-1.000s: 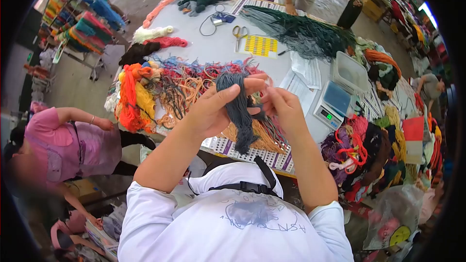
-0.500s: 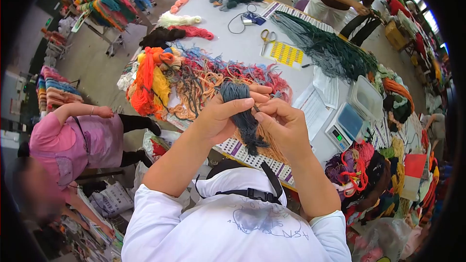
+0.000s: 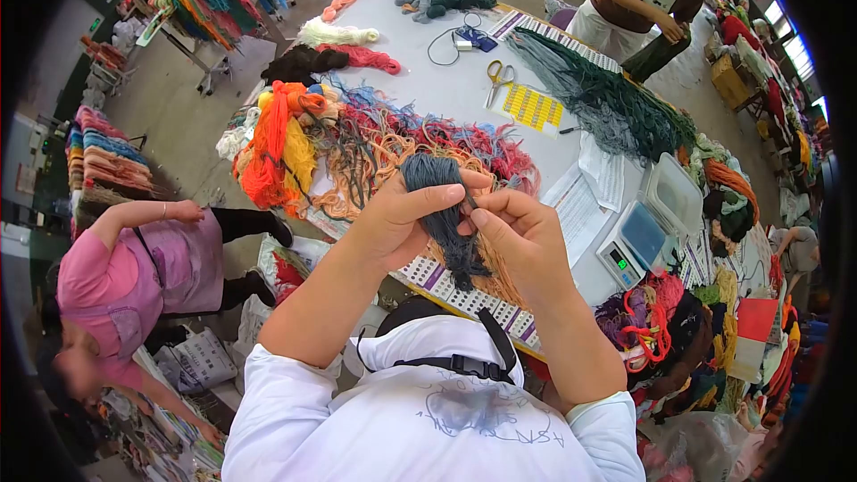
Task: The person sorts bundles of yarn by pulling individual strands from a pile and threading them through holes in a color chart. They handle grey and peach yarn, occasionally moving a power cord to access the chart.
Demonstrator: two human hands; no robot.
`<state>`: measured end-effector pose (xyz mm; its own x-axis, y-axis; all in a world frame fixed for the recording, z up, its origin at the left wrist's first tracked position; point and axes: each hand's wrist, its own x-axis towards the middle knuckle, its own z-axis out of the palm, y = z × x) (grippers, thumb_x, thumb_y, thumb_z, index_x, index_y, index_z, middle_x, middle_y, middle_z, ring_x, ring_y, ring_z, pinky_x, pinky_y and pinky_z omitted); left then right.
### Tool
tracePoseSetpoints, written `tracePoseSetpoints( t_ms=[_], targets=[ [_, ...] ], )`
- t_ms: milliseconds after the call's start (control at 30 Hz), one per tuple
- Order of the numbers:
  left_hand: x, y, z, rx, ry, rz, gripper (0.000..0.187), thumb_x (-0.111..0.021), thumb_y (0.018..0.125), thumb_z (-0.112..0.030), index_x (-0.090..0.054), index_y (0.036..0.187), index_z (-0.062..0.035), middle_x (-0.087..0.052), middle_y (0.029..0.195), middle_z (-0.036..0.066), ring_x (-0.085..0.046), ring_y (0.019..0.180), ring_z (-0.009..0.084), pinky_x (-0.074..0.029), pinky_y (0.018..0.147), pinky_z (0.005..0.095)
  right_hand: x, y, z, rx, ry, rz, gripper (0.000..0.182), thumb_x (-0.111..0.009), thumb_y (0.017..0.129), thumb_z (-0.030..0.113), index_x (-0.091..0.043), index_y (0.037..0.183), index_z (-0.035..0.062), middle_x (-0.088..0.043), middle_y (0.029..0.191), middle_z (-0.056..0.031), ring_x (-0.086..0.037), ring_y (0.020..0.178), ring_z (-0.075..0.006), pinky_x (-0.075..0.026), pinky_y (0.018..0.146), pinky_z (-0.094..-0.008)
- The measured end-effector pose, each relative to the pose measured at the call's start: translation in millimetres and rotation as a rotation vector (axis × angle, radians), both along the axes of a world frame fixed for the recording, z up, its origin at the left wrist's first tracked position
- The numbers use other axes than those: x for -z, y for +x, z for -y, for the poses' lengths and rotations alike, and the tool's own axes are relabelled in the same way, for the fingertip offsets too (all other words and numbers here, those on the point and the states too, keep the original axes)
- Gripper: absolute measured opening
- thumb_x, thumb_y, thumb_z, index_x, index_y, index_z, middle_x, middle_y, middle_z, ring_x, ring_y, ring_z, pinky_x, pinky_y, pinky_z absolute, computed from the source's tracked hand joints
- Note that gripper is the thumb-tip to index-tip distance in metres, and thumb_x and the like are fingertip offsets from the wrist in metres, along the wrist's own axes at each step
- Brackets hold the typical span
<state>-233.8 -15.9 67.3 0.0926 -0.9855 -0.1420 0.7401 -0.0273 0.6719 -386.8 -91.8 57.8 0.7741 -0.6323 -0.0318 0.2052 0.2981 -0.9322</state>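
Observation:
A dark blue-grey skein of yarn (image 3: 433, 180) hangs folded in my left hand (image 3: 399, 214), whose thumb lies across it with the fingers behind. Its loose ends dangle below, over the table's near edge. My right hand (image 3: 515, 225) is pinched at the skein's right side, thumb against fingertips, on a dark strand of yarn (image 3: 468, 205). Peach yarn (image 3: 357, 170) lies beneath and behind my hands, beside a tangle of red and blue yarn (image 3: 482, 138).
Orange yarn (image 3: 281, 129) lies left on the table. Scissors (image 3: 498, 78), yellow label sheet (image 3: 533, 107), dark green yarn (image 3: 607, 94), papers (image 3: 576, 201) and a digital scale (image 3: 632, 245) lie beyond and right. One person (image 3: 134, 259) bends at left; another (image 3: 638, 0) stands at the far side.
Both hands stay on the skein with almost no movement. The person at left has leaned lower, and the person across the table has shifted the dark bundle in their hands.

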Motion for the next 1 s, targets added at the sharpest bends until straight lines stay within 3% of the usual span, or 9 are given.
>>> tracePoseSetpoints(
  t_ms=[367, 700, 767, 800, 867, 933, 967, 1000],
  targets=[
    [-7, 3, -1, 0.014, -0.022, 0.100, 0.030, -0.063, 0.081, -0.008, -0.058, 0.108, 0.0044, -0.062, 0.078, 0.008, -0.060, 0.071, 0.0143, -0.049, 0.066, 0.0264, -13, -4, -6, -0.002, 0.096, -0.015, 0.014, -0.056, 0.088, 0.005, -0.060, 0.094, -0.0062, -0.065, 0.086, -0.0095, -0.062, 0.078, -0.0121, -0.049, 0.073, -0.0225],
    [-9, 13, 6, 0.138, -0.097, 0.193, 0.045, -0.062, 0.082, -0.012, -0.048, 0.122, 0.0057, -0.061, 0.081, 0.005, -0.060, 0.078, 0.0142, -0.048, 0.073, 0.0281, -38, -4, 8, -0.140, 0.002, -0.125, 0.017, -0.056, 0.088, 0.014, -0.061, 0.092, -0.0020, -0.060, 0.083, -0.0011, -0.052, 0.070, -0.0056, -0.042, 0.064, -0.0187],
    [-6, 16, 11, 0.203, -0.108, 0.143, 0.046, -0.062, 0.083, -0.016, -0.048, 0.121, 0.0072, -0.055, 0.070, 0.000, -0.056, 0.063, 0.0094, -0.045, 0.060, 0.0232, -44, -3, 13, -0.191, -0.056, -0.164, 0.018, -0.055, 0.089, 0.014, -0.061, 0.093, -0.0021, -0.059, 0.082, 0.0003, -0.051, 0.070, -0.0049, -0.041, 0.063, -0.0183],
    [-3, 19, 12, 0.202, -0.105, 0.147, 0.046, -0.062, 0.083, -0.016, -0.048, 0.121, 0.0072, -0.055, 0.070, 0.000, -0.056, 0.063, 0.0094, -0.045, 0.060, 0.0232, -44, -2, 16, -0.224, -0.019, -0.153, 0.018, -0.055, 0.089, 0.014, -0.061, 0.095, -0.0022, -0.055, 0.076, 0.0024, -0.048, 0.064, -0.0035, -0.038, 0.057, -0.0175],
    [8, 27, 11, 0.389, -0.138, 0.000, 0.039, -0.059, 0.087, -0.018, -0.052, 0.116, 0.0060, -0.049, 0.062, -0.002, -0.037, 0.042, 0.0033, -0.028, 0.041, 0.0195, -43, -10, 22, -0.260, 0.017, -0.142, 0.019, -0.055, 0.089, 0.014, -0.060, 0.096, -0.0023, -0.052, 0.070, 0.0045, -0.045, 0.058, -0.0021, -0.035, 0.052, -0.0168],
    [15, 48, 9, 0.460, -0.106, 0.027, 0.036, -0.058, 0.087, -0.020, -0.055, 0.113, 0.0052, -0.043, 0.058, -0.005, -0.032, 0.041, 0.0025, -0.024, 0.040, 0.0199, -40, -33, 40, -0.270, 0.274, 0.014, 0.023, -0.052, 0.090, 0.015, -0.058, 0.103, -0.0024, -0.039, 0.059, 0.0076, -0.034, 0.046, -0.0009, -0.025, 0.040, -0.0174],
    [18, 62, 5, 0.532, -0.071, 0.048, 0.034, -0.057, 0.087, -0.021, -0.057, 0.110, 0.0044, -0.037, 0.053, -0.007, -0.027, 0.039, 0.0017, -0.020, 0.039, 0.0204, -35, -51, 50, -0.150, 0.290, 0.051, 0.025, -0.050, 0.091, 0.015, -0.056, 0.108, -0.0021, -0.033, 0.056, 0.0079, -0.028, 0.044, -0.0010, -0.020, 0.037, -0.0183],
    [21, 79, -2, 0.449, -0.055, 0.059, 0.028, -0.056, 0.088, -0.021, -0.061, 0.103, 0.0027, -0.031, 0.050, -0.010, -0.025, 0.038, 0.0014, -0.018, 0.037, 0.0203, -27, -76, 60, -0.026, 0.306, 0.088, 0.028, -0.048, 0.092, 0.016, -0.054, 0.112, -0.0019, -0.027, 0.054, 0.0082, -0.023, 0.041, -0.0011, -0.016, 0.035, -0.0192]
  ],
)
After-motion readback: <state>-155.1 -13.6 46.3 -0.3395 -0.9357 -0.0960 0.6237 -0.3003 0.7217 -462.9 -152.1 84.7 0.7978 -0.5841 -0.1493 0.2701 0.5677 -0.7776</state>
